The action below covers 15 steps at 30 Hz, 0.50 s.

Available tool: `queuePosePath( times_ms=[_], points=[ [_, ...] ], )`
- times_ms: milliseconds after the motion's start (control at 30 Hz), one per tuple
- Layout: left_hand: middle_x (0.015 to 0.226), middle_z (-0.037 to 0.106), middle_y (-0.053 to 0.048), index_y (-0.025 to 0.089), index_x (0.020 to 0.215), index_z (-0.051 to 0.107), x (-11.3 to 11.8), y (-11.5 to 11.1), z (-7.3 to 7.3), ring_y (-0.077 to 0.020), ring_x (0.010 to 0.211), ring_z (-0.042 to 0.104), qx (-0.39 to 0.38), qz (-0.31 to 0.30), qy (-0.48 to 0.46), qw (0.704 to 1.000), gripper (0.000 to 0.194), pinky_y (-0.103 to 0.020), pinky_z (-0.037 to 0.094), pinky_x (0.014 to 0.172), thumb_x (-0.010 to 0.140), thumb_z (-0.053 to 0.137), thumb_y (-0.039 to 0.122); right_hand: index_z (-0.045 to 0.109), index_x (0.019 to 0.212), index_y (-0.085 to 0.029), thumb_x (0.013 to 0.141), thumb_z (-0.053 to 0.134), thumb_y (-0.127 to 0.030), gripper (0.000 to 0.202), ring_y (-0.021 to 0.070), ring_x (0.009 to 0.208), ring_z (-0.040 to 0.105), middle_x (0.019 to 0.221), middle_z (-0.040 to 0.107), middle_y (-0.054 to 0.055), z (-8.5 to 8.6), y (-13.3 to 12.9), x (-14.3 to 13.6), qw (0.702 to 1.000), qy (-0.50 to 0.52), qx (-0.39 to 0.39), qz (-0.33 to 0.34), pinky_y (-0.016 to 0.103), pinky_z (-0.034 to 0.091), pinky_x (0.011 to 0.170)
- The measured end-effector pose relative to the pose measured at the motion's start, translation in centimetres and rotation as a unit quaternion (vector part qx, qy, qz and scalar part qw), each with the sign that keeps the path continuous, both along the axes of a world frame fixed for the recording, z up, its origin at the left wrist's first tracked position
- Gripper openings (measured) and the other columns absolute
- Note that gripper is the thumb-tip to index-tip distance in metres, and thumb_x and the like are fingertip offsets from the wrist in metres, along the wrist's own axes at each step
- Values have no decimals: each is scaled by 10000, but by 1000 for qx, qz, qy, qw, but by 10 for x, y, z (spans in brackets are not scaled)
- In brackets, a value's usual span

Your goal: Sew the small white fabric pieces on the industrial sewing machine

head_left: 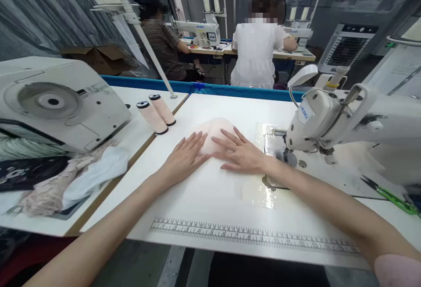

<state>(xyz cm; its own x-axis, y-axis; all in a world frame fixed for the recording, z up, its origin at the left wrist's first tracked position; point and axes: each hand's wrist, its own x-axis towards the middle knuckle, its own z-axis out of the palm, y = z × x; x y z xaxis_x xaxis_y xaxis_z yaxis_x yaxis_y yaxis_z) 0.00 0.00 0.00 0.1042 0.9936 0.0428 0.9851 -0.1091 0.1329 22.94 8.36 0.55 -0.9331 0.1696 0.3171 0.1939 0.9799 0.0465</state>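
A pale pink piece of fabric [215, 128] lies on the white table [197, 199], left of the sewing machine [312, 120]. My left hand [186, 154] rests flat over its lower left part, fingers spread. From the right, my right hand [239, 152] lies palm down across the fabric's right side, its fingers spread too. The thumb of the left and fingers of the right nearly meet at the fabric's lower edge. Parts of the fabric are hidden beneath both hands.
Two pale pink thread cones [153, 117] stand behind my left hand. Green-handled scissors [394, 197] lie at the far right. A second machine [55, 103] and a heap of cloth [95, 177] are on the left. Two people sit at machines beyond the blue table edge [246, 92].
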Motion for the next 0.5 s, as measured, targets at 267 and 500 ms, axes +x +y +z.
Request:
queuePosePath(
  times_ms=[267,500],
  points=[
    [1568,182,10,292,1519,75,-32,8,-6,-243,1450,181,25,-117,28,992,641,-484,220,1186,957,284,520,609,1221,-247,973,438,-444,361,161,1436,250,1429,495,-12,8,-56,62,998,11,-54,43,459,123,1215],
    [1489,35,294,606,1390,-82,-38,9,-6,-255,1435,223,25,-112,-32,993,651,-516,274,1184,918,345,472,626,1200,-182,972,472,-364,330,181,1399,338,1379,549,46,10,-85,146,995,27,-85,-45,430,213,1201]
  ],
)
